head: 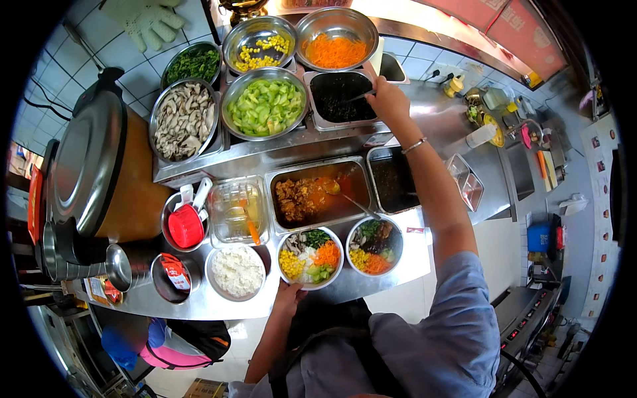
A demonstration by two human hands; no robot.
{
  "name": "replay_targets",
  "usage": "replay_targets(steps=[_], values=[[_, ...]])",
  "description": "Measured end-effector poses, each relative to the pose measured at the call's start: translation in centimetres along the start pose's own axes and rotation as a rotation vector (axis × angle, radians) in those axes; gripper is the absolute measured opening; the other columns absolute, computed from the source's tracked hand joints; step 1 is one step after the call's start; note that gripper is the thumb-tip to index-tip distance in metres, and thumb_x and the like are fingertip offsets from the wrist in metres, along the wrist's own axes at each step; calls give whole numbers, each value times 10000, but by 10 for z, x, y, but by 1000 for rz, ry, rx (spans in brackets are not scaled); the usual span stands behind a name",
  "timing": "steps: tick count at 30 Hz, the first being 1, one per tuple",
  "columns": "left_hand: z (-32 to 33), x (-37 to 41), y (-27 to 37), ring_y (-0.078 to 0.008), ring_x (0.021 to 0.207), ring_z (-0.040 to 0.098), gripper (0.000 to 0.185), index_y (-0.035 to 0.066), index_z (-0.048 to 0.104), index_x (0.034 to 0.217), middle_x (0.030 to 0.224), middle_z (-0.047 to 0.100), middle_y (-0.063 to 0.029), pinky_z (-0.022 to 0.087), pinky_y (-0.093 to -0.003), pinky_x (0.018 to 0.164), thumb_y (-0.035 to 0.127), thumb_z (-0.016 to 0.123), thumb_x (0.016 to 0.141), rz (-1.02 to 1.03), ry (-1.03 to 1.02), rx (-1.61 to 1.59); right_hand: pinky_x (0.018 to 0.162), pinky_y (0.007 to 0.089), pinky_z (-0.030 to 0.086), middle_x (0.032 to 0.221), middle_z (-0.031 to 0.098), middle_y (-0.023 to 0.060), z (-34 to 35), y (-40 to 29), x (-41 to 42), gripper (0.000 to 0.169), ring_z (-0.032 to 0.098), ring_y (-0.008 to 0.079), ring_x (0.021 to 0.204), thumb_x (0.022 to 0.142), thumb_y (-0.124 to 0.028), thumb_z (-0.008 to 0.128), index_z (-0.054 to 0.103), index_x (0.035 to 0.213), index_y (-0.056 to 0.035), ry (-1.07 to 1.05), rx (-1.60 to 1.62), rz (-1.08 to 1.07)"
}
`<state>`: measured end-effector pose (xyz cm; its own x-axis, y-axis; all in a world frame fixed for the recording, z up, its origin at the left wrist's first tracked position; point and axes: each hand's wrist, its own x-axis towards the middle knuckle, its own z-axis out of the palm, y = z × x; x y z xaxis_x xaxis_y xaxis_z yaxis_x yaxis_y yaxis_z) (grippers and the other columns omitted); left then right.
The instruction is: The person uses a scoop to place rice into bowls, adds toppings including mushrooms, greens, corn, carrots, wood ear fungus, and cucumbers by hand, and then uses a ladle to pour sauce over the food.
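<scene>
At the counter's front edge, my left hand (290, 297) grips the near rim of a white bowl (309, 284). Corn, sliced mushrooms, chopped greens, shredded carrot and green slices lie over rice in it. My right hand (390, 102) reaches to the back row and holds a metal utensil (362, 95) by its handle. The utensil's end is sunk in dark, shredded food (336, 97) in a square steel pan (342, 125). To the right of my bowl stands a second filled bowl (375, 244), with some brown meat in it. A bowl of plain rice (236, 272) is to the left.
Steel bowls of green slices (267, 104), mushrooms (183, 122), corn (264, 52) and carrot (336, 49) line the back. A pan of meat in sauce (318, 194) lies below my right arm's reach. A large rice cooker (104, 164) stands left; a person with a pink bag (174, 350) is beyond the counter.
</scene>
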<state>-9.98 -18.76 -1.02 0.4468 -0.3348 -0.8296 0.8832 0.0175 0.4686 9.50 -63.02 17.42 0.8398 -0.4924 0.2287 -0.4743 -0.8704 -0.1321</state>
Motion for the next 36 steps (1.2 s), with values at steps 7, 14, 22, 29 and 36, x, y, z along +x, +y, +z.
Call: replay_targets(steps=[7, 14, 22, 29, 36], values=[[-2, -4, 1, -182, 943, 557, 565, 137, 338, 1283, 1155, 511, -62, 495, -313, 714, 22, 578, 784, -5, -42, -21, 604, 367, 498, 815, 644, 89, 3, 5, 25, 311, 640, 239, 770, 765, -255, 676, 530, 967, -69, -66, -192, -79], [2, -8, 6, -177, 981, 541, 527, 140, 349, 1282, 1174, 508, -43, 475, -320, 753, 51, 580, 817, -3, -53, 7, 598, 299, 446, 694, 586, 76, 35, 1, 26, 210, 548, 192, 628, 848, -224, 589, 621, 817, -19, -95, 880, -96], [0, -23, 13, -170, 1008, 536, 451, 145, 377, 1273, 1166, 516, -29, 472, -322, 795, 69, 556, 867, 10, -111, 6, 704, 402, 459, 772, 624, 166, 4, 3, 0, 222, 587, 339, 751, 860, -204, 533, 617, 839, 1, 45, 385, -515], [-7, -19, 5, -164, 987, 551, 423, 130, 394, 1258, 1160, 515, -32, 493, -314, 779, 71, 550, 870, 27, -137, -28, 543, 313, 477, 586, 574, 82, -2, -11, -8, 266, 569, 182, 529, 895, -207, 502, 616, 828, 25, -311, 788, -83], [0, -21, 7, -157, 928, 560, 409, 112, 403, 1240, 1131, 517, -46, 499, -313, 774, 59, 554, 863, 31, -93, -46, 443, 224, 415, 582, 541, 27, 16, 2, -6, 275, 490, 90, 479, 914, -212, 498, 619, 813, 13, -249, 1313, 293]])
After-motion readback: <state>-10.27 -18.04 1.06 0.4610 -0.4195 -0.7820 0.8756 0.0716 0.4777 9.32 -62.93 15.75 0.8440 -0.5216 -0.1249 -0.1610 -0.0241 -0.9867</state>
